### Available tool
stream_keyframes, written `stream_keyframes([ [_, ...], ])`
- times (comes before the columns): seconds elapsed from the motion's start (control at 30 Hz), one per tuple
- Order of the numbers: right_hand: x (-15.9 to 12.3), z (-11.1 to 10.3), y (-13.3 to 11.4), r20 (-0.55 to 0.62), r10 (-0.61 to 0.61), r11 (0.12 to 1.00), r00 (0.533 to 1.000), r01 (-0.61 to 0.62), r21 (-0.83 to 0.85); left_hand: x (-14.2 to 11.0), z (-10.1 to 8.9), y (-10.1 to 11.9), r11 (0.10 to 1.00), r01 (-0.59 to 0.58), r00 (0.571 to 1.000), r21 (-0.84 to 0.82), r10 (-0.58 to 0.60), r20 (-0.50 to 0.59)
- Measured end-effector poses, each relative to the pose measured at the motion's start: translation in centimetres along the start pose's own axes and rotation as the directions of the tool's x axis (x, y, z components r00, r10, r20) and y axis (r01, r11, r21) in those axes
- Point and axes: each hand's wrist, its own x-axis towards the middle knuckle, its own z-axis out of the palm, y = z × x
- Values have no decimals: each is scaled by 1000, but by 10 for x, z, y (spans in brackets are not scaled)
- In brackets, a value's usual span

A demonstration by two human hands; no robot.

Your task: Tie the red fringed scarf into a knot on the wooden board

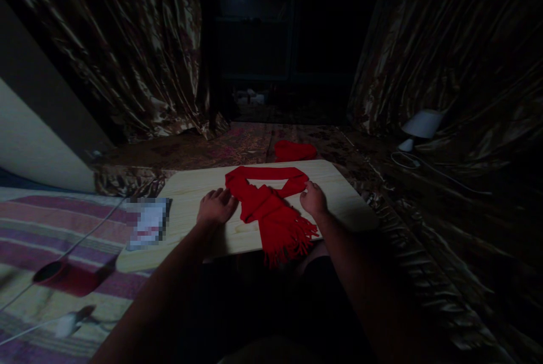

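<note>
A red knitted scarf (271, 206) lies on a small pale wooden table (186, 183). It is laid in a loop with a gap in the middle, and its fringed end hangs over the near edge. My right hand (314, 199) pinches the loop's right corner between thumb and fingers. On the other side, my left hand (217, 206) rests on the tabletop, fingers stretched out, with the fingertips at the scarf's left edge.
Behind the table sits a bunched red cloth (294, 150). A blurred-out sheet (148, 222) lies at the tabletop's left. A red cylindrical object (70, 278) and cables are on the striped bedding (25, 228). To the right stands a white lamp (422, 124) with its cord.
</note>
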Motion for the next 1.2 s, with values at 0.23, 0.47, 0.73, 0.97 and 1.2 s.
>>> stream_keyframes([
  [0.23,-2,-5,-5,28,-2,998,1000,3,-58,3,5,-2,999,23,999,40,-22,-32],
  [0.47,-2,-6,-6,43,18,997,999,-15,-80,3,8,-4,998,21,999,58,-20,-26],
  [0.73,-2,-8,-7,52,1,996,999,4,-89,3,6,-3,998,21,1000,62,-20,-22],
  [0.97,-2,-8,-8,50,4,996,999,0,-84,2,5,-2,998,56,998,42,-55,-24],
  [1.2,-3,-9,-8,42,-6,995,999,10,-99,2,5,0,998,61,998,20,-61,-27],
])
